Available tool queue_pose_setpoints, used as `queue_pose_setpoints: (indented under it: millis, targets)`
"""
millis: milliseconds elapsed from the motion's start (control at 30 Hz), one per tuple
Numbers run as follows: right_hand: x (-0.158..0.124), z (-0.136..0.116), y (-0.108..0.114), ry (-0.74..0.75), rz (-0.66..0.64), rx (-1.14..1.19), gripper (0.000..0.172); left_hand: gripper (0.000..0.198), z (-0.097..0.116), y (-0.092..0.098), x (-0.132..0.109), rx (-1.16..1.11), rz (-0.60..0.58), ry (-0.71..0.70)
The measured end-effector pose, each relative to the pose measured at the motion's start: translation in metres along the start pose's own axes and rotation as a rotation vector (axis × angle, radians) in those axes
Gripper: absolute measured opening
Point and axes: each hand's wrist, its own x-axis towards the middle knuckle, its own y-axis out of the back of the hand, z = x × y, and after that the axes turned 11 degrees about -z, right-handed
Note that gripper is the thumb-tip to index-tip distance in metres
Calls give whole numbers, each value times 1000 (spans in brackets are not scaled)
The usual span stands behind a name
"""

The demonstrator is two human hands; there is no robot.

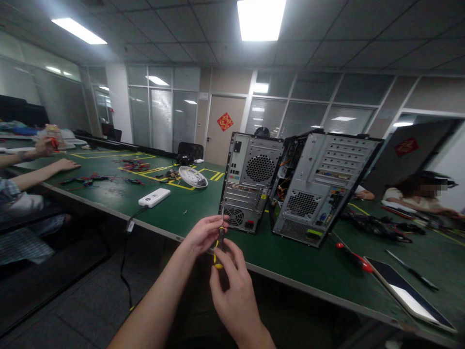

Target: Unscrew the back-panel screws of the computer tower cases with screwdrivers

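Note:
A screwdriver [218, 261] with a black and yellow handle points upward in front of the nearer computer tower [242, 196]. My left hand [203, 236] is closed, its fingers pinched around the shaft near the tip. My right hand [236, 286] has its fingers curled about the handle from the right. The tip is close to the tower's lower left rear edge; whether it touches cannot be made out. That tower stands upright with its rear panel, fan grille and ports facing me. Small screws [185, 212] lie on the green table to the left.
A second tower [308, 194] stands to the right, its side open. A white power bank [154, 197], a white round grille [193, 177] and wires lie leftward. A red-handled screwdriver [358, 259], tablet [409, 293] and cables [378, 224] lie rightward. People sit at both sides.

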Motion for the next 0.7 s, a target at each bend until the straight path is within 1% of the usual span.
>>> queue_pose_setpoints:
  millis: [267,500,700]
  targets:
    - [2,-2,2,9,19,9,43,31,-1,3,1,-1,14,0]
    - [5,-1,2,13,76,23,34,31,-2,2,3,-9,25,-11]
    - [7,-2,2,14,116,36,28,27,-2,0,2,-9,50,-12]
